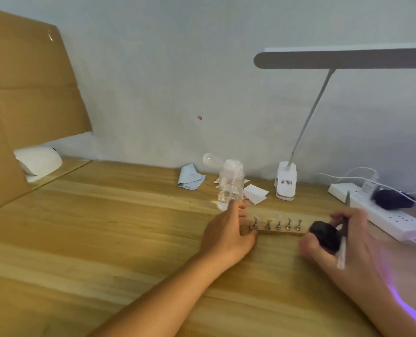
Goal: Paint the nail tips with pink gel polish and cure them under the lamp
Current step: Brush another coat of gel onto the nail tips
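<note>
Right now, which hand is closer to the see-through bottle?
Left. The left hand sits just in front of the see-through bottle; the right hand is farther right, past the other end of the nail stand.

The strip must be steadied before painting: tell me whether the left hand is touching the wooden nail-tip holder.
Touching. The head view shows the left hand pinching the left end of the wooden holder, thumb on its front edge, fingers behind.
</note>
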A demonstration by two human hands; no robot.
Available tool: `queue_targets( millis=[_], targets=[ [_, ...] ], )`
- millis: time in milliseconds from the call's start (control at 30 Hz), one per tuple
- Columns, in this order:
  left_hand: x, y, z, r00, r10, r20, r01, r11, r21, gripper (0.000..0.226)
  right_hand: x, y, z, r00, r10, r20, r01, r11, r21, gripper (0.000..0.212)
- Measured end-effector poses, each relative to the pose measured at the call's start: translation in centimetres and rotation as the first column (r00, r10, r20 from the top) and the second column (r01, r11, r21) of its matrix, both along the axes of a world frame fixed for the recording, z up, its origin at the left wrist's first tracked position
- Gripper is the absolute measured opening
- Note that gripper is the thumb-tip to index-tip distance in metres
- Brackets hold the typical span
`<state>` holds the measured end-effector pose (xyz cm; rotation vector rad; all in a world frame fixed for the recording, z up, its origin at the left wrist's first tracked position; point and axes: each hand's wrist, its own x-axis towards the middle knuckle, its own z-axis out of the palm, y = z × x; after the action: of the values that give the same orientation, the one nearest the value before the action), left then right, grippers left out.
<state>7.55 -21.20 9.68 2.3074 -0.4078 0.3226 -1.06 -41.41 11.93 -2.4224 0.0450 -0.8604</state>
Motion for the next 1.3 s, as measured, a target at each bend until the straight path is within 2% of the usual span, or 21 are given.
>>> queue_targets(
  millis=[67,100,133,200,233,333,400,500,633,767,967,1033,1167,1233,1300],
  targets=[
    [-0.9,-0.2,0.3,0.968,-0.016,0.249,0.024,0.999,-0.03,0.049,-0.2,1.2,0.1,0.999,0.037,0.028,-0.036,0.998,-0.044,0.061],
    [-1.6,-0.6,0.6,0.94,-0.085,0.332,0.095,0.995,-0.014,0.05,-0.3,1.7,0.2,0.998,0.059,0.036,-0.058,0.997,-0.047,0.06],
    [-2.4,-1.1,0.7,0.92,-0.183,0.345,0.184,0.982,0.031,0.053,-0.2,2.1,0.1,0.996,0.083,0.038,-0.082,0.996,-0.038,0.059],
    [-3.5,-2.2,0.7,0.898,-0.349,0.267,0.325,0.937,0.131,0.063,-0.1,2.4,0.1,0.992,0.109,0.058,-0.107,0.994,-0.026,0.061],
    [-3.6,-2.6,0.7,0.896,-0.375,0.236,0.348,0.926,0.149,0.064,0.0,2.3,0.1,0.99,0.117,0.08,-0.115,0.993,-0.031,0.063],
    [-3.2,-2.6,0.8,0.912,-0.339,0.23,0.34,0.94,0.038,0.05,0.4,2.1,-0.2,0.984,0.148,0.096,-0.148,0.989,-0.013,0.058],
    [-3.0,-2.4,0.9,0.913,-0.347,0.213,0.355,0.935,0.001,0.048,0.7,1.8,-0.6,0.981,0.164,0.101,-0.162,0.986,-0.032,0.051],
    [-2.9,-2.3,0.9,0.904,-0.385,0.185,0.384,0.922,0.047,0.047,1.1,1.5,-1.1,0.977,0.185,0.108,-0.181,0.983,-0.04,0.043],
    [-2.9,-2.2,1.2,0.879,-0.444,0.172,0.431,0.896,0.109,0.047,0.9,1.0,-1.4,0.964,0.235,0.122,-0.24,0.97,0.033,0.042],
    [-3.3,-2.2,1.5,0.872,-0.461,0.165,0.461,0.887,0.038,0.036,0.4,0.8,-1.2,0.947,0.282,0.15,-0.292,0.955,0.047,0.039],
    [-3.5,-2.3,2.3,0.862,-0.502,0.067,0.505,0.843,-0.188,0.011,0.6,0.2,-1.1,0.898,0.388,0.208,-0.366,0.921,-0.135,0.032],
    [-3.4,-2.2,2.2,0.852,-0.522,0.04,0.516,0.823,-0.238,0.015,0.9,0.1,-1.1,0.876,0.41,0.256,-0.384,0.912,-0.147,0.03],
    [-3.1,-1.6,2.0,0.863,-0.504,0.028,0.474,0.79,-0.389,0.036,1.3,-0.6,-0.9,0.897,0.264,0.355,-0.292,0.956,0.025,0.026],
    [-3.1,-1.7,1.9,0.862,-0.507,0.023,0.474,0.788,-0.394,0.039,1.6,-1.3,-0.8,0.94,0.123,0.317,-0.178,0.973,0.15,0.021],
    [-3.0,-1.9,1.6,0.871,-0.491,0.028,0.469,0.812,-0.348,0.038,2.0,-2.5,-0.9,0.972,-0.027,0.234,-0.02,0.98,0.196,0.012]
  ],
)
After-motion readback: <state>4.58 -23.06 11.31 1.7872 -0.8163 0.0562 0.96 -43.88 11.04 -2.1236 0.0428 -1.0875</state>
